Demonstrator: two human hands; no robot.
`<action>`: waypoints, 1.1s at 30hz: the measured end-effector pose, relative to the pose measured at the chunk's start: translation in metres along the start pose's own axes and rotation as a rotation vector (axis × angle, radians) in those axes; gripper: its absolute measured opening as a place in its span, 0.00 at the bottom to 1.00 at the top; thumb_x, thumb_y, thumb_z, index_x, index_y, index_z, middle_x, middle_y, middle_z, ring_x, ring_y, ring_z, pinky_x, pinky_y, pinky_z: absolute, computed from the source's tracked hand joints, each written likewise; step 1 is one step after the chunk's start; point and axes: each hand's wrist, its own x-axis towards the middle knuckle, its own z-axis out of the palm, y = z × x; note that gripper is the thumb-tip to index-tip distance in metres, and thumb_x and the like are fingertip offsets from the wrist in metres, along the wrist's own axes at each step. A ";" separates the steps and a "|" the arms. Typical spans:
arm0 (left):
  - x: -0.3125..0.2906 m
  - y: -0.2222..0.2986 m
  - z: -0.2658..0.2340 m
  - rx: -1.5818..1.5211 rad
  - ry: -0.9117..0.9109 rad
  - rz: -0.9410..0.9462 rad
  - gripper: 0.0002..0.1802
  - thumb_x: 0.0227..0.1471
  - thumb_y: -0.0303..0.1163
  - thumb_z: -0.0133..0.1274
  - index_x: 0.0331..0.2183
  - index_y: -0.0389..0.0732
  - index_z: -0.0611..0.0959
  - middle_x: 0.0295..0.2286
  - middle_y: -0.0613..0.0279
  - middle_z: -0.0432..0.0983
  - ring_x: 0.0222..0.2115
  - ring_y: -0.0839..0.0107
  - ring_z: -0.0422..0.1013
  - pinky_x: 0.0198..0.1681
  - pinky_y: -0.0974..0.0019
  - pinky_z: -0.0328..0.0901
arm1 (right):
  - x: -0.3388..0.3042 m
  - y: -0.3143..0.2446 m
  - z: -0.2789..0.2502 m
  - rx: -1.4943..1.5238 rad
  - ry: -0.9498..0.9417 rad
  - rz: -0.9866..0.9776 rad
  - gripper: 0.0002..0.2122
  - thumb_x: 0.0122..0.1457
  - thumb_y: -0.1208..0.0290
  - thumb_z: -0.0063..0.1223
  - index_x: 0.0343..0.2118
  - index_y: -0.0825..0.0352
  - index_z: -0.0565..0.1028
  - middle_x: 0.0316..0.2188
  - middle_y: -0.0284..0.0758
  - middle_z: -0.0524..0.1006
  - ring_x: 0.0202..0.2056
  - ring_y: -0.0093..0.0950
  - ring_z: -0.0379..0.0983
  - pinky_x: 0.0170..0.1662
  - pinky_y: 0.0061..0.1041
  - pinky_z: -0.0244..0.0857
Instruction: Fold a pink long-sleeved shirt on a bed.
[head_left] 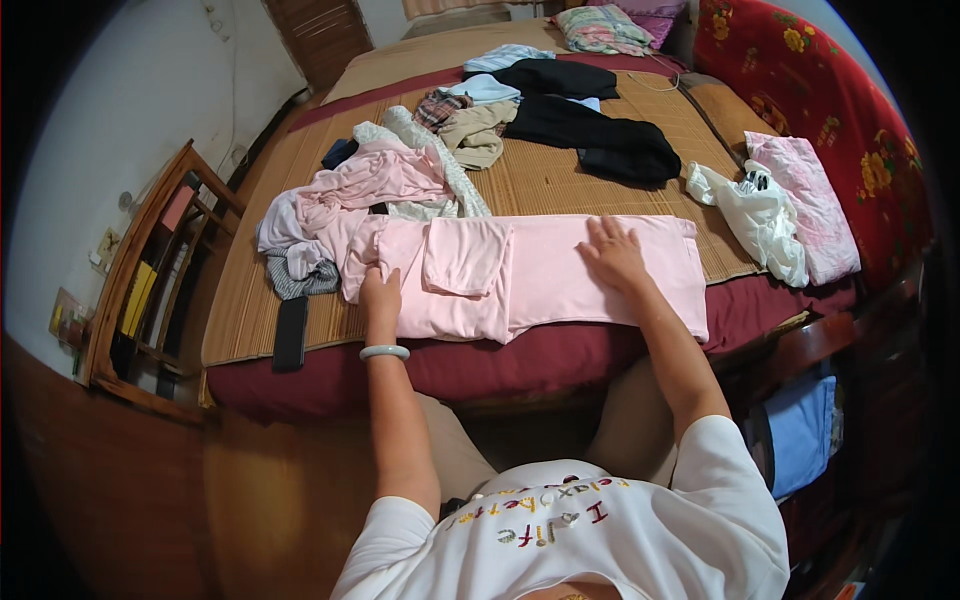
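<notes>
A smooth pink garment (560, 285) lies spread along the near edge of the bed, with a folded-over flap (468, 257) on its left half. My left hand (378, 297), with a pale bangle on the wrist, is closed on the garment's left edge, where the cloth bunches up. On the right half rests my right hand (614, 255), palm down and fingers spread, holding nothing. Beyond my left hand sits a crumpled heap of pink clothing (390, 175). It lies against the garment's left end, so where one stops and the other starts is hard to see.
A black phone (290, 334) lies at the mat's near left edge, beside a grey striped cloth (303, 276). Dark trousers (590, 130) and beige clothing (475, 138) are farther back on the woven mat (545, 192). A white plastic bag (755, 215) and pink pillow (805, 210) are at right.
</notes>
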 end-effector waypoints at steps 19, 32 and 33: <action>0.008 -0.010 0.003 0.008 -0.075 -0.005 0.28 0.57 0.46 0.51 0.49 0.31 0.74 0.45 0.33 0.75 0.47 0.39 0.71 0.49 0.50 0.65 | -0.046 -0.112 0.028 -0.050 -0.095 -0.532 0.32 0.64 0.47 0.41 0.65 0.64 0.60 0.67 0.44 0.57 0.69 0.38 0.48 0.69 0.45 0.38; 0.012 -0.026 0.006 -0.221 -0.130 0.060 0.27 0.55 0.46 0.54 0.42 0.29 0.79 0.39 0.34 0.77 0.42 0.39 0.73 0.46 0.51 0.66 | -0.014 0.053 -0.007 -0.049 0.034 0.083 0.33 0.64 0.45 0.40 0.66 0.62 0.60 0.67 0.45 0.56 0.69 0.40 0.47 0.70 0.43 0.38; 0.012 -0.027 0.006 -0.239 -0.144 0.083 0.25 0.56 0.45 0.54 0.41 0.29 0.79 0.38 0.34 0.78 0.42 0.40 0.73 0.45 0.51 0.66 | -0.013 0.071 -0.010 -0.094 0.064 0.136 0.33 0.64 0.45 0.40 0.65 0.62 0.60 0.67 0.45 0.56 0.69 0.39 0.47 0.69 0.44 0.39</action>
